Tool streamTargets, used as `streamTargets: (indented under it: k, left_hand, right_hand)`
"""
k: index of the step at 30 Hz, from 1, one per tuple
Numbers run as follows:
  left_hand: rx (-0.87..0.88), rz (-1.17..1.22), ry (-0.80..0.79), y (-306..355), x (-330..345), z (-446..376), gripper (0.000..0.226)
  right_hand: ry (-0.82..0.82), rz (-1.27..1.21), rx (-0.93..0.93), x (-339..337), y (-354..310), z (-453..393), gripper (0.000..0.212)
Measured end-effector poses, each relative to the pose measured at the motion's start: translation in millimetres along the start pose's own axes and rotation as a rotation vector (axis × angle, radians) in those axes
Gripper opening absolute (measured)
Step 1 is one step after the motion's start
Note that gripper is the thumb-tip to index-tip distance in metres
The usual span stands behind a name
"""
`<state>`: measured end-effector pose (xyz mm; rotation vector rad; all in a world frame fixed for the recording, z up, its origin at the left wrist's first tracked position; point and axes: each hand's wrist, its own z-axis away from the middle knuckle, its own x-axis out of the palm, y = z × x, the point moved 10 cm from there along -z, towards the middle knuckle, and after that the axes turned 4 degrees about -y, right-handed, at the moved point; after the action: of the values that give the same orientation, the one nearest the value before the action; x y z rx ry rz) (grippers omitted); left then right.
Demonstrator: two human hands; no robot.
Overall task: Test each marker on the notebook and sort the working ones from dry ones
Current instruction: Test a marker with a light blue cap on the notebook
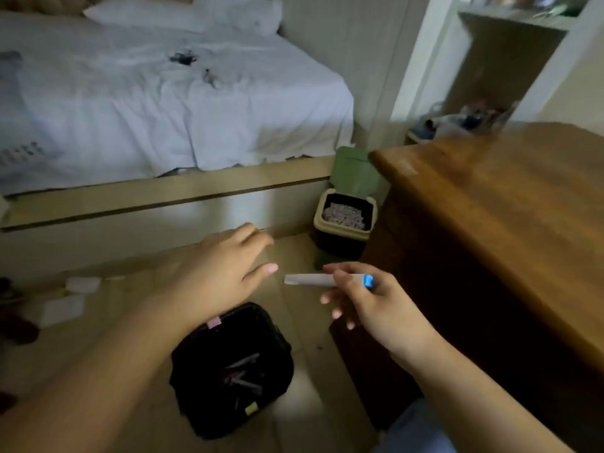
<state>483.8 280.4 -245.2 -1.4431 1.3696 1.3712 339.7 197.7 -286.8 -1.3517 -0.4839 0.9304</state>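
Your right hand (376,299) pinches a white marker (322,280) with a blue end, holding it level above the floor beside the wooden table (510,204). Your left hand (215,269) hovers just beside the marker's pale tip, its grip wide and holding nothing. Below it, a black container (228,371) on the floor holds more markers, and an open bin (344,220) stands by the bed (147,103).

marker (322,280): white barrel, blue end cap | pose: lying near level, blue end to the right | place: lower centre-right of frame, in mid-air above the floor | state: pinched near its blue end by right hand (372,305)
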Motion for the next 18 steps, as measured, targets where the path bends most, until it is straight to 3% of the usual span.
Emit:
streamTargets:
  k: [2, 5, 7, 9, 13, 18]
  left_hand:
    - [-0.104, 0.018, -0.037, -37, 12, 21, 0.059]
    - [-0.152, 0.009, -0.069, -66, 25, 47, 0.040]
    - [-0.192, 0.024, -0.065, -78, 31, 58, 0.025]
    - [-0.226, 0.055, -0.069, -83, 37, 63, 0.025]
    - [-0.212, 0.081, -0.067, -69, 39, 53, 0.028]
    - [-0.063, 0.041, -0.023, -11, 23, 11, 0.030]
  right_hand:
    - [-0.090, 0.035, 0.099, 38, 26, -25, 0.020]
    - [-0.237, 0.150, 0.281, 80, 69, -46, 0.027]
    - [-0.327, 0.300, 0.313, 93, 88, -50, 0.031]
    - [-0.387, 0.396, 0.300, 96, 95, -50, 0.031]
    - [-0.358, 0.478, 0.241, 71, 81, -43, 0.028]
    - [-0.222, 0.622, 0.104, 8, 30, -16, 0.030]
